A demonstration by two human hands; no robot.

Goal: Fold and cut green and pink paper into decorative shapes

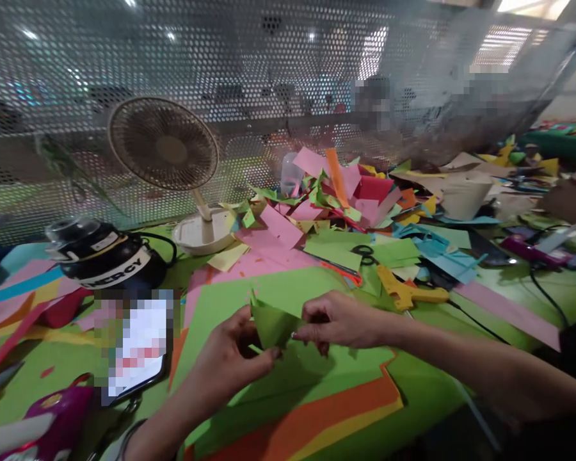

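A folded piece of green paper [277, 325] is held up between my two hands over stacked sheets. My left hand [237, 352] grips it from the left, thumb below and fingers partly behind it. At its right edge, my right hand [324, 323] pinches the paper between thumb and curled fingers. Beneath them lies a large green sheet [225, 294], with an orange sheet [336, 410] and a yellow one sticking out at the near edge. To the right of my right hand rests a yellow glue gun [408, 291].
A small fan [163, 147] stands at the back before a perforated metal screen [269, 57]. Left are a black ENERGY-labelled appliance [120, 262] and a phone [141, 346]. Black-handled scissors [363, 255] lie near heaped paper scraps [278, 227]. A purple glue gun [60, 416] sits near left.
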